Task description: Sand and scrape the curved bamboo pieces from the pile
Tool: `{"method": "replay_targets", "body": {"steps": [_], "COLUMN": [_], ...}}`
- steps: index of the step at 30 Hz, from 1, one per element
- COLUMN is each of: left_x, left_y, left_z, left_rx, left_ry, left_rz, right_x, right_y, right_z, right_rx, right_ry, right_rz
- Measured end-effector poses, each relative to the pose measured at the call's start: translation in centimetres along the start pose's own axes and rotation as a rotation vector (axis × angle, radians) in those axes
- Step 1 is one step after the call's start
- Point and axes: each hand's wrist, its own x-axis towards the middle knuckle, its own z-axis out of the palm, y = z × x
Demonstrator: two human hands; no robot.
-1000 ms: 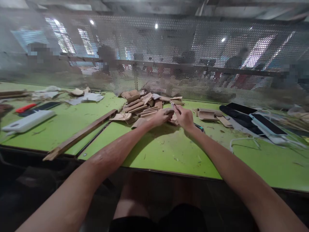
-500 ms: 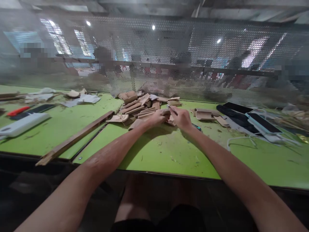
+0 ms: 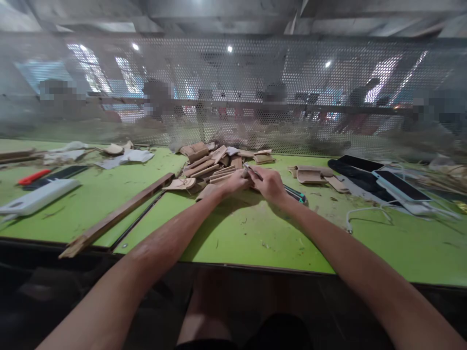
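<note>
Closed around a slim tool, the right hand meets the left hand, whose fingers are curled just beside the tool's tip, though whether they grip anything cannot be told. Both are at the near right side of a heap of curved bamboo pieces on the green table, with a green-and-black utility knife just right of the right hand. Left of the heap, a long wooden strip lies slantwise, its splintered end overhanging the front edge.
</note>
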Motion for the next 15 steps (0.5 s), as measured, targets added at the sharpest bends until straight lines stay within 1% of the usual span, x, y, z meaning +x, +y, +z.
{"method": "replay_targets", "body": {"steps": [3, 5, 7, 9, 11, 15], "left_x": [0.1, 0.2, 0.3, 0.4, 0.4, 0.4], "left_y": [0.2, 0.3, 0.2, 0.0, -0.1, 0.2], "left_z": [0.0, 0.0, 0.2, 0.2, 0.3, 0.4], "left_rx": [-0.003, 0.020, 0.035, 0.031, 0.018, -0.003], "left_ry": [-0.054, -0.064, -0.026, 0.020, 0.032, -0.019], "left_rz": [0.059, 0.079, 0.045, 0.007, -0.019, 0.007], "right_x": [0.4, 0.6, 0.6, 0.6, 0.6, 0.7], "right_y": [0.5, 0.7, 0.6, 0.3, 0.3, 1.5], "right_z": [-0.3, -0.5, -0.5, -0.3, -0.1, 0.0], "right_rx": [-0.096, -0.148, -0.131, -0.064, 0.006, 0.031], "right_ry": [0.000, -0.005, -0.006, 0.006, 0.019, 0.030], "right_rz": [0.112, 0.168, 0.141, 0.069, 0.024, 0.084]}}
